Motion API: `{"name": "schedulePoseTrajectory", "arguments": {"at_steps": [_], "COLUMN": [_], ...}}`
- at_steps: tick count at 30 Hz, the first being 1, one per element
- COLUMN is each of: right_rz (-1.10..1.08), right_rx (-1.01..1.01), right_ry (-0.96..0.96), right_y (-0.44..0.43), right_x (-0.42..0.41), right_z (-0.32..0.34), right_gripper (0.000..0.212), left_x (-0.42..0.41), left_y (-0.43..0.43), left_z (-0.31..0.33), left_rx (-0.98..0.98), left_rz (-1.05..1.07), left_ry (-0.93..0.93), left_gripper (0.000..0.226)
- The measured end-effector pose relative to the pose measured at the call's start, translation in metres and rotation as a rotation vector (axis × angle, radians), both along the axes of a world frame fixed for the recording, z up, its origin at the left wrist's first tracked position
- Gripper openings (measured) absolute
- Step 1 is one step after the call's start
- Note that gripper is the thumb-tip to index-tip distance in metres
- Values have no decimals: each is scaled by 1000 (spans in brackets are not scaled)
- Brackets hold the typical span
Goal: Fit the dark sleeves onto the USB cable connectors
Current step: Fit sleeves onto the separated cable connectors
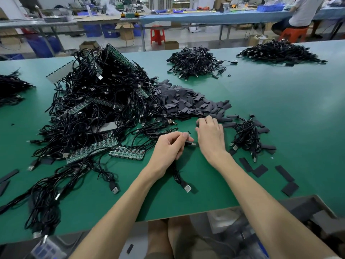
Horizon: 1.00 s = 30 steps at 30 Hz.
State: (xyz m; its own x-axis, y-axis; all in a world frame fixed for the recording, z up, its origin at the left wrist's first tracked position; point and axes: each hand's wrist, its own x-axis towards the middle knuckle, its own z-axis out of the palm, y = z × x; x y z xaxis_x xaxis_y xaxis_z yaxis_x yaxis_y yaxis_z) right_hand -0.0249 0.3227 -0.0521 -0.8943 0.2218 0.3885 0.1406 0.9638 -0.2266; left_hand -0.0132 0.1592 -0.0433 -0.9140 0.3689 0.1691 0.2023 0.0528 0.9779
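Observation:
My left hand (170,146) grips a black USB cable (179,176) near its small board end, thumb and fingers curled round it. The cable's metal USB plug (187,187) lies on the green mat below my wrist. My right hand (210,133) reaches, fingers bent down, onto the near edge of the heap of dark flat sleeves (190,103); what the fingertips hold is hidden. A large tangle of black cables with green circuit strips (97,101) lies to the left.
A small bundle of cables (246,137) lies right of my right hand, with loose sleeves (259,171) near it. Two more cable piles (194,61) sit at the far side. The green mat's front edge (186,215) is close. A person sits at the far bench.

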Motion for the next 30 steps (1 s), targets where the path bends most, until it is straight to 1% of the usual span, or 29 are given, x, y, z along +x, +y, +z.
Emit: {"name": "schedulePoseTrajectory", "arguments": {"at_steps": [3, 5, 7, 9, 12, 14, 19, 21, 27, 30], "right_rz": [13, 29, 66, 148, 247, 286, 397, 442, 520, 540], "right_rx": [21, -48, -230, -478, -742, -898, -1348, -1408, -1431, -1411], "right_ry": [40, 142, 259, 315, 271, 247, 172, 123, 26, 2], "right_y": [0, 1, 3, 5, 4, 5, 14, 14, 13, 14], "right_x": [3, 4, 7, 10, 13, 14, 17, 18, 18, 18], "right_z": [2, 4, 6, 7, 9, 10, 13, 13, 10, 10], "right_gripper": [18, 18, 19, 17, 12, 14, 13, 14, 24, 25], "left_x": [0, -1, -2, -3, -3, -3, -4, -5, -4, -4], "left_y": [-1, -1, -2, -2, -1, 0, -1, -1, -1, -1], "left_z": [-1, 0, 0, 0, 0, 0, 1, 1, 0, 0], "left_rx": [-40, -51, -38, -2, 42, 71, 128, 127, 112, 100], "left_rz": [-18, -25, -25, -14, 8, 28, 42, 43, 40, 37], "left_ry": [9, 1, -15, -42, -90, -116, -161, -163, -160, -155], "left_gripper": [31, 31, 30, 27, 21, 17, 17, 17, 17, 17]}}
